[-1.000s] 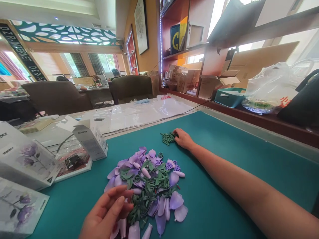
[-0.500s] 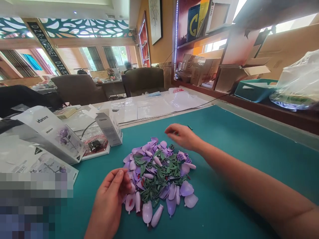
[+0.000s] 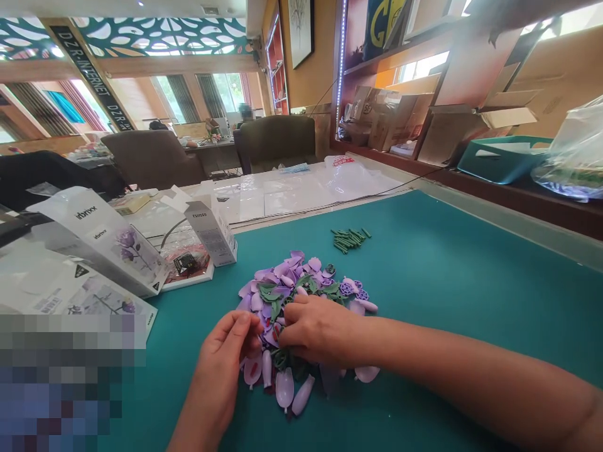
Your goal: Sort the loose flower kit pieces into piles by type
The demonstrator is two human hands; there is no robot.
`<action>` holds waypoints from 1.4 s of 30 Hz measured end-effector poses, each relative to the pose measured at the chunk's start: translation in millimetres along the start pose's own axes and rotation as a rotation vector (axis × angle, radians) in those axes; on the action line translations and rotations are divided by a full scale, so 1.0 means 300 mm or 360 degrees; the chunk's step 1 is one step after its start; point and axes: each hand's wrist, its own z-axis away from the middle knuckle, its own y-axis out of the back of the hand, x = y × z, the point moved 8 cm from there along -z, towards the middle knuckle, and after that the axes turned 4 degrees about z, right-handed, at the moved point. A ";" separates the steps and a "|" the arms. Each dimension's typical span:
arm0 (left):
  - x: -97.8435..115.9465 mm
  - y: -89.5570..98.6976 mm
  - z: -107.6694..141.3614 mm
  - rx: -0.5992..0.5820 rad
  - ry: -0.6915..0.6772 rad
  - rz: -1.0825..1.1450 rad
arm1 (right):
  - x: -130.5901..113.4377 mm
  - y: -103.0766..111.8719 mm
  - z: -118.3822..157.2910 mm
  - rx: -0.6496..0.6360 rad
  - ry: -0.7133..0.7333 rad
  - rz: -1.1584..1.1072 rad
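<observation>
A heap of lilac plastic petals and green plastic leaves (image 3: 282, 279) lies on a teal work mat (image 3: 452, 295), with lilac bud shapes at its near edge. My left hand (image 3: 223, 358) curls at the heap's near left side. My right hand (image 3: 320, 329) reaches over the heap and covers its middle, its fingertips close to my left hand. Whether either hand pinches a small piece is hidden by the fingers. A small bundle of green plastic rods (image 3: 348, 240) lies on the mat beyond the heap, apart from both hands.
Left of the heap stand an opened white box with flower pictures (image 3: 97, 242), a small grey-white box (image 3: 210, 232) and a clear bag of parts (image 3: 184, 260). White plastic sheeting (image 3: 292, 194) lies beyond the mat. A teal tray (image 3: 499, 160) sits on the shelf at right.
My right hand has moved from the far side of the heap down over its middle, next to my left hand. The green rods now show uncovered, and the view has shifted slightly.
</observation>
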 end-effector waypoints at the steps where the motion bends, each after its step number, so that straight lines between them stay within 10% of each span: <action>1: 0.000 0.000 0.000 -0.0006 -0.0004 -0.0014 | 0.000 -0.010 -0.002 -0.0020 0.0000 0.0032; 22: -0.015 -0.011 0.012 -0.0047 0.0075 -0.0072 | 0.064 -0.047 0.016 -0.0130 -0.0166 0.0180; 42: 0.003 -0.080 0.035 -0.0315 -0.0064 -0.0582 | 0.038 0.112 0.034 0.0280 -0.0116 -0.0049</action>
